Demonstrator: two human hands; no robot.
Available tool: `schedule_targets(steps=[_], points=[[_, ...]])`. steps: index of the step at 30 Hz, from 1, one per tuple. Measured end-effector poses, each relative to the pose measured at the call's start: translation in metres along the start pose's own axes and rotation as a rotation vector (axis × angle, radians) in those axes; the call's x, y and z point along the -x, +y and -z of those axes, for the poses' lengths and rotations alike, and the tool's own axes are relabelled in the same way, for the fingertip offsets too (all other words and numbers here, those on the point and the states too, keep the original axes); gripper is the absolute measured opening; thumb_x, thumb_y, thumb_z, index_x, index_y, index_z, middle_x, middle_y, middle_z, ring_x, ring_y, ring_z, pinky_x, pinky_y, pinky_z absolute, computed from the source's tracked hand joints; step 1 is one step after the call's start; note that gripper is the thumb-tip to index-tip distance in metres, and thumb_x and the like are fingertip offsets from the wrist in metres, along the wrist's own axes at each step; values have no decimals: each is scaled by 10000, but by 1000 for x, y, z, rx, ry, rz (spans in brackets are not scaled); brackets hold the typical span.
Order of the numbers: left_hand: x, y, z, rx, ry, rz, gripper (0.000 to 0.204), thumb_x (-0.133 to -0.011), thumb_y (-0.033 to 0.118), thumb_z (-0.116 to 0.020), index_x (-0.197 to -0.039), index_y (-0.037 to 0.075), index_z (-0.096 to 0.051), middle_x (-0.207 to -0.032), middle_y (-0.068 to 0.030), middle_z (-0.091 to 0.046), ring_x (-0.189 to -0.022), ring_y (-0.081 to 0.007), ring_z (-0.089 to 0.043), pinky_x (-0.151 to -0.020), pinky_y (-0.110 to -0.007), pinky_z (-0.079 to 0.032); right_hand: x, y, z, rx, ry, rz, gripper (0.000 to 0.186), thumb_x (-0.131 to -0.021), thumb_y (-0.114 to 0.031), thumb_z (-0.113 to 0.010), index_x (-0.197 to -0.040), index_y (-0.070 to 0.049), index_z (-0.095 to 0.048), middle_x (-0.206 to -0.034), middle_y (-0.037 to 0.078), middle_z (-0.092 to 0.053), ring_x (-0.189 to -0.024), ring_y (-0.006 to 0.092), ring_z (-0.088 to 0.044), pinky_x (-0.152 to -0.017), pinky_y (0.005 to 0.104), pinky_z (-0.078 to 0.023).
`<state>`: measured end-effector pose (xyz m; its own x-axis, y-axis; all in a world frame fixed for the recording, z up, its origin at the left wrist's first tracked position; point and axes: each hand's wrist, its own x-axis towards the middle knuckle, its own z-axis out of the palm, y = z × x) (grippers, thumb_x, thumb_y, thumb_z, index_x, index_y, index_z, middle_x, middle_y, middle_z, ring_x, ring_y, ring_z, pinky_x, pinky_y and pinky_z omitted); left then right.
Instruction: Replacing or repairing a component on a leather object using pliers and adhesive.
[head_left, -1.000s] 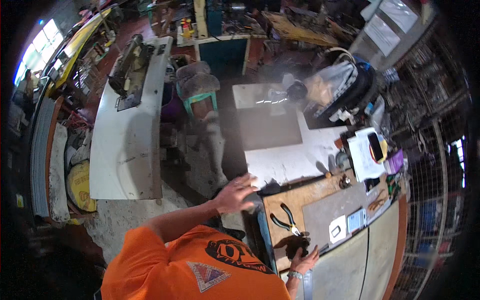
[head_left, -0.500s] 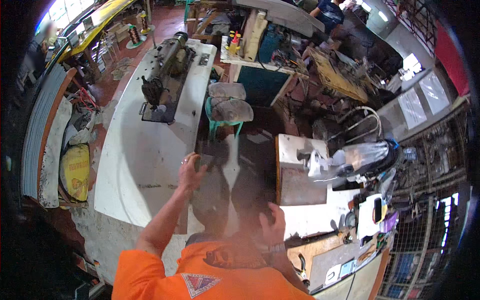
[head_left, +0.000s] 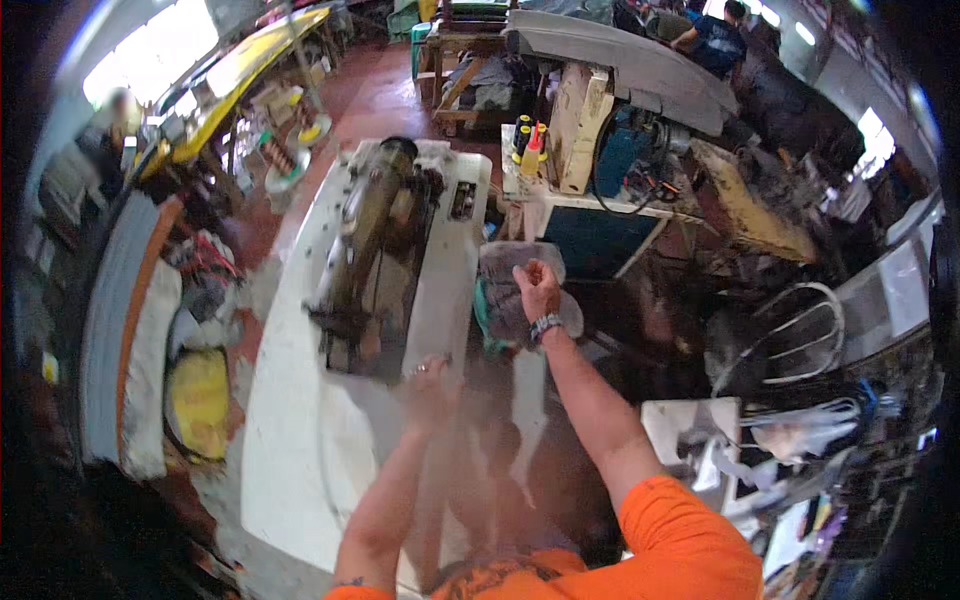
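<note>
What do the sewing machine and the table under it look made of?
Sewing machine: likely cast metal with dull olive-brown paint, judging by its heavy, rigid body and worn sheen. Table: a smooth white top, probably laminate or painted board; the flat surface looks scuffed and dusty, so this is uncertain.

The sewing machine [head_left: 375, 255] was a dull olive brown and stood on a white table [head_left: 300, 440]. At three o'clock from it, the stool [head_left: 520, 295] had a grey seat over a green frame. The person's sleeve [head_left: 685, 545] was bright orange, and the watch [head_left: 543, 325] on the right hand [head_left: 538, 285] was silver. At twelve o'clock stood bottles [head_left: 528, 140] in yellow and red. The floor [head_left: 375, 95] was reddish brown. At nine o'clock lay a yellow sack [head_left: 198, 400].
</note>
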<state>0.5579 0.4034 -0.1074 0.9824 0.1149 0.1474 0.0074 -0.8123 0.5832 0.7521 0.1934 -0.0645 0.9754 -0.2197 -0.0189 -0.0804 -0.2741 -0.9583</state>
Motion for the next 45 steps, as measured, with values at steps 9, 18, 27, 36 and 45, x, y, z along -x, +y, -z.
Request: schedule_targets(steps=[9,18,27,36,45], points=[[-44,-18,-34,-202,52,-116,542,-755,377,-802,-1141,65,-584,-1185,-187,-555,-1118,-415,-518,-983,-544,-402,-304,84,-47,221,209,-46,704,-791,-427,-768,-1313,-24,-520,-1259,213,-604,-1154,359,-595,-979,452,-493],[-26,-41,-90,42,127,101,314,-840,327,-648,-1065,109,-654,-1095,-85,-608,-1115,-320,-560,-899,-529,-435,-419,86,-80,340,319,-118,1097,-642,-428,-886,-1468,4,-309,-1454,246,-438,-1363,413,-398,-1130,497,-350],[-39,-38,-62,-391,78,-261,337,-869,359,-588,-1119,138,-632,-1190,-84,-564,-1138,-306,-533,-910,-497,-419,-457,103,-93,385,281,-168,889,-634,-410,-888,-1320,-5,-493,-1337,229,-551,-1279,361,-502,-1081,449,-403],[-42,-34,-58,-445,73,-301,451,-1048,360,-344,-1426,118,-387,-1490,-113,-395,-1365,-316,-367,-1087,-538,-332,-444,87,-98,467,332,47,672,-676,-350,-861,-1239,-89,-605,-1149,191,-688,-1065,348,-657,-907,456,-527],[5,-62,-90,931,44,377,459,-1036,286,-376,-1454,94,-360,-1551,-111,-340,-1362,-324,-386,-1078,-522,-346,-406,52,-79,238,200,-55,608,-707,-383,-842,-1194,-88,-630,-1083,172,-707,-991,350,-685,-876,440,-544]])
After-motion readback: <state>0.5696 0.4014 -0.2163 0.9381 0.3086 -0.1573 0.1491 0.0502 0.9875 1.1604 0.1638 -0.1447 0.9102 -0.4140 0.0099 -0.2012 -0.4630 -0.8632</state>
